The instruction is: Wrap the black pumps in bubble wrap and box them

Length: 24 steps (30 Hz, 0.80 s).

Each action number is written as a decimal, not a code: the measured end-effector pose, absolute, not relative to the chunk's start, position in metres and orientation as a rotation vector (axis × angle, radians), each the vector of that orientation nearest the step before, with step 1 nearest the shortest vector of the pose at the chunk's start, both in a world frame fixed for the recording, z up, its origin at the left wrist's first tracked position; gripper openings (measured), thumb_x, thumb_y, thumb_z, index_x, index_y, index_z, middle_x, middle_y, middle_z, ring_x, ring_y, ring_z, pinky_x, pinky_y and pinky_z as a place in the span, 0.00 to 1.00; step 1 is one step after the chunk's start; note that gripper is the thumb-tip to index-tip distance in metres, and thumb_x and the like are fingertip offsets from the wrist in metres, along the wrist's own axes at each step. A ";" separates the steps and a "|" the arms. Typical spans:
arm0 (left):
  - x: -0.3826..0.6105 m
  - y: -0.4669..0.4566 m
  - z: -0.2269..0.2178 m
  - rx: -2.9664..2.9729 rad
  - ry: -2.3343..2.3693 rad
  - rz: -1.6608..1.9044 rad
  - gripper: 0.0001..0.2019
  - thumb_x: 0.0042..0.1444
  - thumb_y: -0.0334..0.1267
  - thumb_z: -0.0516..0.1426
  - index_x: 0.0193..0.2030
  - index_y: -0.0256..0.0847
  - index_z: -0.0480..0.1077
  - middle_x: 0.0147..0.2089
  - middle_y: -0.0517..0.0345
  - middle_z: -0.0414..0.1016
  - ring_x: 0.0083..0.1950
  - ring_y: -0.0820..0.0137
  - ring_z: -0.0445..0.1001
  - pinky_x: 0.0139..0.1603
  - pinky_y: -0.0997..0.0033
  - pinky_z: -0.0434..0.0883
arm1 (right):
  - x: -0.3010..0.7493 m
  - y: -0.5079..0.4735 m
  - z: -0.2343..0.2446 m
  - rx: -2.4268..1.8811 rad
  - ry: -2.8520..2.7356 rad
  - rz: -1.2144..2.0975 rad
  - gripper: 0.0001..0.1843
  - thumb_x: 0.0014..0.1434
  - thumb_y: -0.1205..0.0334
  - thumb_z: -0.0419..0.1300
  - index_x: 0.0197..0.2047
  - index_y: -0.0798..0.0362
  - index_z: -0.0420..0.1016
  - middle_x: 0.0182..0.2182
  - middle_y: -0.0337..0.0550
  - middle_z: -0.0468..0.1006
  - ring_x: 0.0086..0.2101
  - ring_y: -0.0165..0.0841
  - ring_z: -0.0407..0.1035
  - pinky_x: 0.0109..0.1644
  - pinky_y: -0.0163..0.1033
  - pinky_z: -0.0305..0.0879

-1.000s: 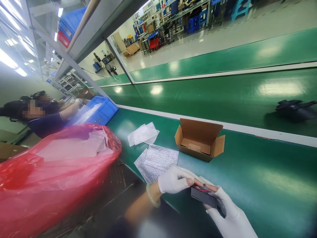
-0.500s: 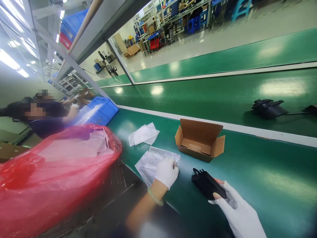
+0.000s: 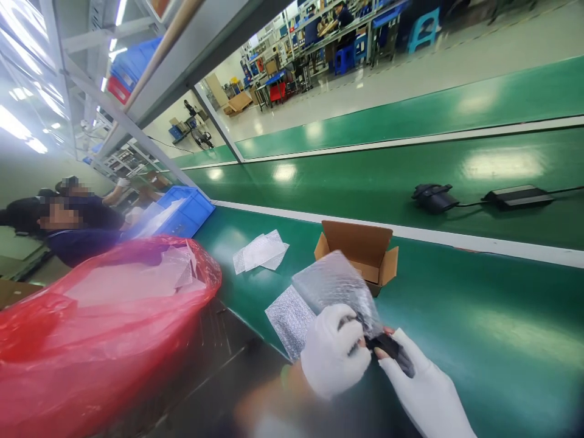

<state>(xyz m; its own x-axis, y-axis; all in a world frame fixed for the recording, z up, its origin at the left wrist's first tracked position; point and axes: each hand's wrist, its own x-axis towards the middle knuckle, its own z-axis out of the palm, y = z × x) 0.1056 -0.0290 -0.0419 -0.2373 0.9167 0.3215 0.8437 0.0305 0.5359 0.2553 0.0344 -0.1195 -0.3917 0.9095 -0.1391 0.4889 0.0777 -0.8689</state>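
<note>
My left hand point(image 3: 335, 351), in a white glove, pinches the near end of a bubble wrap bag point(image 3: 335, 277). The bag is lifted and overlaps the front of an open cardboard box point(image 3: 358, 240). My right hand point(image 3: 422, 383), gloved with bare fingertips, grips a black power adapter point(image 3: 390, 347). The adapter's far end meets the mouth of the bag; how far it reaches inside is hidden by my left fingers. Another bubble wrap bag point(image 3: 289, 316) lies flat on the green bench beside my left wrist.
More bubble wrap bags point(image 3: 261, 250) lie farther back. At left stand a red plastic sack point(image 3: 114, 359) and a blue bin point(image 3: 194, 213), with co-workers point(image 3: 82, 225) beyond. A corded black adapter point(image 3: 517, 198) and a black plug point(image 3: 433, 198) rest on the green belt behind a white rail.
My left hand has picked up a bubble wrap bag and carried it right to the adapter. The adapter in my right hand now meets the bag's mouth. The view has shifted slightly right.
</note>
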 end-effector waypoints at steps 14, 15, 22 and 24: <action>0.133 0.000 -0.036 2.547 1.835 0.935 0.06 0.42 0.31 0.55 0.31 0.39 0.69 0.42 0.55 0.74 0.38 0.67 0.68 0.34 0.66 0.65 | 0.268 0.038 -0.131 -1.221 -1.572 1.440 0.29 0.53 0.44 0.56 0.52 0.53 0.73 0.50 0.50 0.77 0.50 0.44 0.71 0.53 0.42 0.70; 0.135 0.002 -0.036 2.551 1.826 0.959 0.06 0.42 0.31 0.55 0.30 0.39 0.68 0.42 0.55 0.75 0.38 0.67 0.69 0.34 0.66 0.65 | 0.270 0.038 -0.133 -1.243 -1.551 1.428 0.27 0.54 0.44 0.55 0.50 0.53 0.74 0.47 0.50 0.78 0.48 0.44 0.73 0.50 0.41 0.72; 0.148 -0.011 -0.054 2.262 1.885 1.102 0.04 0.45 0.28 0.54 0.29 0.39 0.64 0.36 0.55 0.74 0.34 0.69 0.70 0.33 0.69 0.70 | 0.278 0.024 -0.142 -1.384 -1.586 1.293 0.26 0.54 0.41 0.53 0.49 0.49 0.72 0.45 0.47 0.78 0.42 0.42 0.75 0.42 0.42 0.73; 0.150 -0.014 -0.058 2.159 1.866 1.133 0.04 0.45 0.27 0.53 0.29 0.39 0.64 0.35 0.55 0.74 0.34 0.70 0.71 0.33 0.70 0.71 | 0.280 0.021 -0.141 -1.380 -1.514 1.391 0.28 0.51 0.42 0.55 0.50 0.49 0.71 0.46 0.47 0.78 0.42 0.42 0.75 0.42 0.42 0.73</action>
